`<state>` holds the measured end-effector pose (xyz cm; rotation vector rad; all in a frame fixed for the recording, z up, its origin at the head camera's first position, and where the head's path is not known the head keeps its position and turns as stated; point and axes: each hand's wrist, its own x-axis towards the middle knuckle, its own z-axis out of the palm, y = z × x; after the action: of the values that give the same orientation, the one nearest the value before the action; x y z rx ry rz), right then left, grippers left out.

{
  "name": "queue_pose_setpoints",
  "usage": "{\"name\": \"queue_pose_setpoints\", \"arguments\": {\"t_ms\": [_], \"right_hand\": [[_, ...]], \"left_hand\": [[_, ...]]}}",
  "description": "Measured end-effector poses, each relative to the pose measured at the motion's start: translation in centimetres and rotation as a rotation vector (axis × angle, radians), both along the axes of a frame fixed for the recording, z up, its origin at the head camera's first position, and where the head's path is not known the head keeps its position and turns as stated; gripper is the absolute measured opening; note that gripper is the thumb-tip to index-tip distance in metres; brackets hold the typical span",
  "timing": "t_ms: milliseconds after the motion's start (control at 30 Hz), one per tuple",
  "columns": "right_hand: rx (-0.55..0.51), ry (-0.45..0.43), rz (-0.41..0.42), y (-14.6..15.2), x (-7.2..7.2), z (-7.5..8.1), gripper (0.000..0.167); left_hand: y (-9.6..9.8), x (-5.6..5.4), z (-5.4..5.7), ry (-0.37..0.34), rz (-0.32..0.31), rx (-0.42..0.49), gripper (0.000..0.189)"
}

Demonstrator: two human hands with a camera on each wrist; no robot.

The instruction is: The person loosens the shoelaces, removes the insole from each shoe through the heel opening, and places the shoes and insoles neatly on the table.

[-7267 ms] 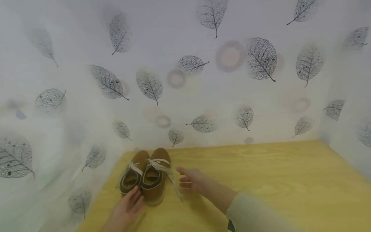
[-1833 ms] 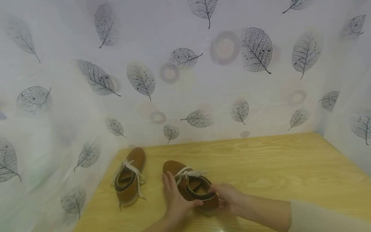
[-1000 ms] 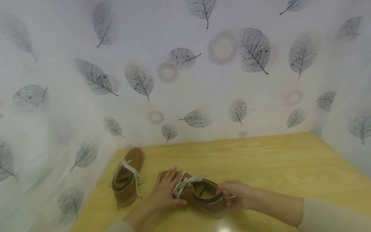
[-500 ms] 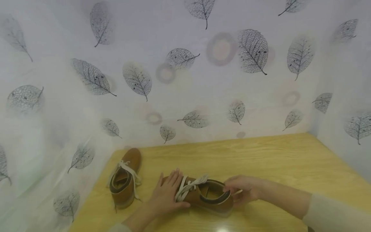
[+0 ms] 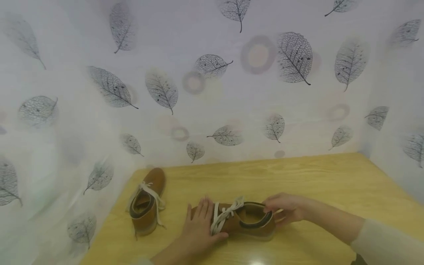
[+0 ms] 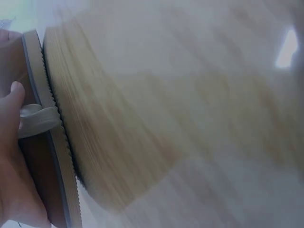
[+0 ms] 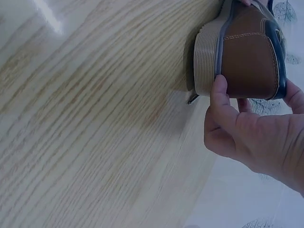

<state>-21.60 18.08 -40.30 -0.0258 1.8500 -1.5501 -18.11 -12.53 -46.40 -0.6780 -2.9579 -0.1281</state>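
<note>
A brown lace-up shoe (image 5: 246, 231) with pale laces lies sideways on the table, toe left and heel right. Across its toe rests my left hand (image 5: 198, 232), fingers straight and thumb spread along the near side; the hand hides most of the toe. In the left wrist view, the thumb is on the upper beside a lace loop (image 6: 40, 118). My right hand (image 5: 288, 208) pinches the heel collar. The right wrist view shows its fingers round the stitched heel (image 7: 249, 66), one fingertip by the sole edge. The matching shoe (image 5: 145, 222) stands apart at left, toe away.
The wood-grain table (image 5: 314, 176) reaches back to a pale leaf-patterned curtain (image 5: 232, 99), which also encloses the left and right sides. The left shoe's loose lace (image 5: 159, 219) trails down onto the table.
Both shoes stood side by side at first. My hands have brought the right one away and turned it, toe left. Over the last second it has swung further sideways, its heel moving right.
</note>
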Motion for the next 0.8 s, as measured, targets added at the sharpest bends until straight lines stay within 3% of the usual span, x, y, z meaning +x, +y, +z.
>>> {"name": "queue_pose_setpoints", "arguments": {"t_ms": [233,533,800], "right_hand": [[0.003,0.013,0.036,1.8,-0.2,-0.2,0.046],[0.042,0.063,0.066,3.1,0.6,0.5,0.046],[0.037,0.042,0.051,3.5,1.4,0.4,0.049]], "left_hand": [[1.6,1.4,0.1,-0.072,0.017,0.053,0.106],[2.8,1.6,0.9,-0.1,0.011,0.037,0.106],[3.2,2.4,1.1,-0.124,-0.002,0.067,0.104]]}}
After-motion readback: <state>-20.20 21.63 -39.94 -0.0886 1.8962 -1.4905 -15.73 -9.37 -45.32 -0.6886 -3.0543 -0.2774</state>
